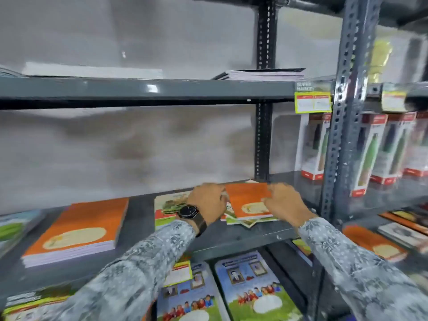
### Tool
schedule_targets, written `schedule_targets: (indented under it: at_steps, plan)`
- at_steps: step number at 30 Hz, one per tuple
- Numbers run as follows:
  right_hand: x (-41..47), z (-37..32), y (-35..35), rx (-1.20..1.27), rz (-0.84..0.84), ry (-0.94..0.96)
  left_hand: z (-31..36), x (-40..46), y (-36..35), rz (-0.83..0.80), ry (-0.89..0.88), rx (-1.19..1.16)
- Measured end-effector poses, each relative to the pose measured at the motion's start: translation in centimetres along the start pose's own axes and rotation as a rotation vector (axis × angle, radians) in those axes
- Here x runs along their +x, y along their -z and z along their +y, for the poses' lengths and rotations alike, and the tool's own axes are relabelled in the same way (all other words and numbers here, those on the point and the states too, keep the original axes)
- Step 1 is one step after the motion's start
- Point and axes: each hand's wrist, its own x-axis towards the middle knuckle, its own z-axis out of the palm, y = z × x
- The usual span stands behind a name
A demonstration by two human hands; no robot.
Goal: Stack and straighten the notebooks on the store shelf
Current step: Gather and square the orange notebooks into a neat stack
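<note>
Two hands: left hand (pixel 209 200) and right hand (pixel 286 202) grip orange notebook (pixel 249 200), frame centre.
Beneath: skewed notebook pile (pixel 245 221).
Left: tidy orange stack (pixel 76 230).

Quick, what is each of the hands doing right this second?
Left hand: closed on the left edge of the orange notebook.
Right hand: closed on the right edge of the same notebook, on top of a messy pile.

One head-worn view looks forward and slightly down, close to the middle shelf (pixel 243 237).
</note>
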Motion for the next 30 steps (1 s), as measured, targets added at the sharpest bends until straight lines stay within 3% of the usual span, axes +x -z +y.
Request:
schedule_targets:
  at_steps: [7, 11, 16, 19, 25, 30]
  plan:
    - [4.2, 5.1, -1.5, 0.107, -0.224, -0.248, 2.1, 4.6, -4.4, -0.299, 0.469, -0.211]
    - [6.3, 6.9, -2.6, 0.307, -0.193, -0.378, 2.1, 6.1, -4.7, -0.426, 0.613, -0.444]
    - [7.6, 8.4, -2.5, 0.730, -0.279, -0.575, 1.7, 6.9, -4.7, -0.513, 0.760, -0.663]
    - [7.7, 8.4, -2.3, 0.763, -0.266, -0.582, 1.5, 6.4, -4.8, -0.562, 0.836, -0.803]
    - [6.9, 5.0, -1.6, 0.860, -0.143, -0.518, -1.2, 4.6, -2.9, -0.306, 0.767, -1.008]
    - [4.1, -3.9, -2.5, 1.140, -0.214, -0.383, -8.8, -0.1, 3.4, -0.072, 0.682, -1.038]
